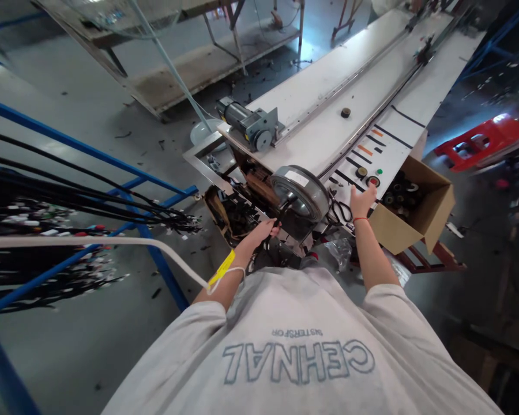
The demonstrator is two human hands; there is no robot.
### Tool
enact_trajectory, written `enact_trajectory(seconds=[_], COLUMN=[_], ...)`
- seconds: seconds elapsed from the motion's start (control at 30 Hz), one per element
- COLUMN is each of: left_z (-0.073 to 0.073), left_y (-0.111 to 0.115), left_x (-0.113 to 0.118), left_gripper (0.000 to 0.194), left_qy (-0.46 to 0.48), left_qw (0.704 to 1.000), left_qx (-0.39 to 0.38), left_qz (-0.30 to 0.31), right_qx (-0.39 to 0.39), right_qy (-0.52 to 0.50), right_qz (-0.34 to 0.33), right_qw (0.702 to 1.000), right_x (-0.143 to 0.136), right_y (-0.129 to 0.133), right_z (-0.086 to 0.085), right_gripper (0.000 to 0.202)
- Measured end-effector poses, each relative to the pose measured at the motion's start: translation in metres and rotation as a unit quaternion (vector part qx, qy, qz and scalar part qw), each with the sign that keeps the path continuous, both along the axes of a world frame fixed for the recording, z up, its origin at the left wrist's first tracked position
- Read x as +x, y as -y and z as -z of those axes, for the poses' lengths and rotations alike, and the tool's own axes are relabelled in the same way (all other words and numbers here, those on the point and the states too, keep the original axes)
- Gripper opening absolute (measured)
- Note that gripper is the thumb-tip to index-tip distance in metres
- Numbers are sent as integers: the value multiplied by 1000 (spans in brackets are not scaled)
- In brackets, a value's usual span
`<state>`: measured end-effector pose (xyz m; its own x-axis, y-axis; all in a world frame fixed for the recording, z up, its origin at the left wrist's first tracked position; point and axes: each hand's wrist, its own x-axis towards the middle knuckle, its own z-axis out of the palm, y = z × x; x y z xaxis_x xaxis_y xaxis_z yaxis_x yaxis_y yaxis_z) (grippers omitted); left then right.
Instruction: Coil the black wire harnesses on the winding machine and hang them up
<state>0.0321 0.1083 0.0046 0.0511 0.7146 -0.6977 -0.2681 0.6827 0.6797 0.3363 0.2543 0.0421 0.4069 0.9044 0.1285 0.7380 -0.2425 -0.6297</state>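
Observation:
My left hand (269,229) is closed around a dark cable bundle (279,218), just below a large metal wheel (303,193) with a white label at the near end of the long white bench. Fingers spread, my right hand (363,200) is over the bench edge beside a red button (372,181), and nothing shows in it. Near that button are a green button (379,172) and a roll of tape (361,172). Black scissors (341,212) lie between the wheel and my right hand. Short black and orange strips (365,149) are spread along the white bench (324,127).
An open cardboard box (432,216) with dark rolls stands at the right of the bench. At the left, a blue rack (155,253) bears many black cables. A motor (246,124) sits on the bench's left edge, and a red plastic stool (480,143) is farther right.

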Motion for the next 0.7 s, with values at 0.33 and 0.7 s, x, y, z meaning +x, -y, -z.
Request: enact_trajectory(seconds=[0.33, 0.7], left_z=[-28, -102], left_y=[-42, -53], left_x=[4, 1], left_gripper=[30, 31], left_qy=[-188, -601], left_qw=[961, 720], left_qx=[96, 158], left_qz=[179, 308], right_qx=[-181, -205], right_qy=[-77, 137], right_qz=[-432, -167], right_qw=[880, 955], right_x=[-183, -18], right_y=[-65, 49], right_z=[-75, 2], right_gripper=[65, 36])
